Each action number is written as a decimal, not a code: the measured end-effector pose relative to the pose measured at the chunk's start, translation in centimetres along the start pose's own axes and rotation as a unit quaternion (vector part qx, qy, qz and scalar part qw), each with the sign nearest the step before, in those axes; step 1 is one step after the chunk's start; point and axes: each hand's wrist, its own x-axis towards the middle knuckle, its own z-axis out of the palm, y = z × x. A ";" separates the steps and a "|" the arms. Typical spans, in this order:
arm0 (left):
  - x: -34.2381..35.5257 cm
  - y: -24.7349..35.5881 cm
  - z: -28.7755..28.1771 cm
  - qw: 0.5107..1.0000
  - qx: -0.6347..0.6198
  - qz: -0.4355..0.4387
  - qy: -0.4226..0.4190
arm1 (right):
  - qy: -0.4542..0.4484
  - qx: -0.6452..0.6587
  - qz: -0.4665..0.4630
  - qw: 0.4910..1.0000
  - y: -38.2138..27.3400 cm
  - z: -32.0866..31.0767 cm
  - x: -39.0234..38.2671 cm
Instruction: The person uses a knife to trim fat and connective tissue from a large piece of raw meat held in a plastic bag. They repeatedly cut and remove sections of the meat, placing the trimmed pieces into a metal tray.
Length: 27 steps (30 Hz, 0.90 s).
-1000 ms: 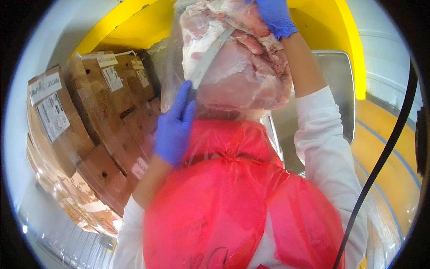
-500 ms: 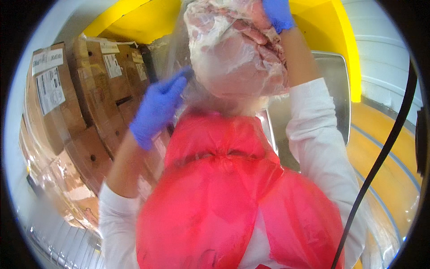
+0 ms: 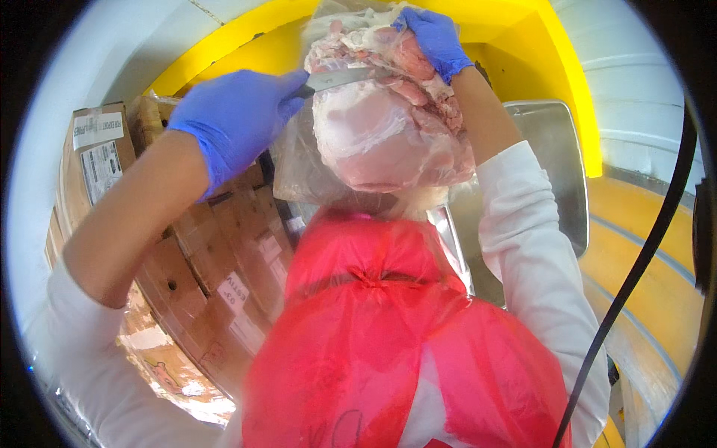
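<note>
The left hand (image 3: 233,123), in a blue glove, is clenched around a knife (image 3: 342,78), whose handle is mostly covered by the curled fingers; only a short dark stretch shows beside the glove. The blade points right and lies across the upper part of a large piece of raw pink meat (image 3: 385,142), and its tip is hard to tell from the pale fat and ragged flesh around it, so how deep it reaches cannot be made out. The meat is at the top middle of the view, above the red plastic apron (image 3: 358,336). The right hand (image 3: 435,45), gloved alike, lies on the meat's upper right part with its fingers bent onto it; whether they pinch the flesh or only press cannot be told, as their undersides are hidden. Clear plastic (image 3: 299,168) shows along the meat's left side, its far edge blurred, and whatever bears the meat's weight is out of sight beneath. A metal tray (image 3: 556,179) to the right is partly covered by the right forearm and its white sleeve (image 3: 534,231). The left arm blocks part of the stacked cardboard boxes (image 3: 175,280), while a yellow frame (image 3: 571,82) behind is cut off by the upper edge.
</note>
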 end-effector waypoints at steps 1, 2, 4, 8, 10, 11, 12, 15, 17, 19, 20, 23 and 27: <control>0.6 0.1 -0.7 1.000 0.009 0.013 -0.011 | 0.004 0.056 0.015 0.998 0.1 0.2 -0.3; 1.4 0.2 -1.5 0.999 0.018 0.025 -0.022 | 0.010 0.042 0.030 0.999 0.2 0.1 -0.5; 2.5 0.8 -1.9 0.999 0.022 0.006 -0.047 | 0.018 0.018 0.053 0.998 0.3 -0.2 -0.3; 1.0 1.8 2.4 0.992 -0.078 -0.088 -0.045 | 0.045 -0.119 -0.057 0.990 1.3 -1.3 -0.3; 0.0 0.8 6.7 0.978 -0.172 -0.117 -0.010 | 0.064 -0.101 0.017 0.993 -0.3 -1.0 -0.5; -0.1 1.1 8.6 0.966 -0.229 -0.120 0.013 | 0.072 0.011 0.022 0.997 -0.3 -1.1 -0.8; -0.8 1.5 9.8 0.950 -0.280 -0.133 0.035 | 0.075 0.130 0.027 0.988 -0.3 -0.7 -0.7; -2.1 2.9 12.7 0.902 -0.389 -0.180 0.059 | 0.041 0.216 0.035 0.975 1.0 -0.8 -0.7; -2.5 4.3 14.3 0.869 -0.441 -0.216 0.057 | 0.018 0.349 0.025 0.937 0.4 -0.4 -1.1; -3.0 5.2 16.0 0.856 -0.464 -0.205 0.097 | 0.022 0.362 0.029 0.931 -0.2 -0.1 -1.2; -3.3 5.5 16.8 0.849 -0.475 -0.199 0.117 | 0.025 0.369 0.031 0.928 -0.5 0.0 -1.4; -3.9 6.0 18.2 0.825 -0.510 -0.190 0.151 | 0.044 0.355 0.088 0.930 -4.2 1.0 -2.5; -3.8 5.7 18.6 0.867 -0.441 -0.185 0.137 | 0.007 0.248 0.040 0.968 0.8 0.0 -0.4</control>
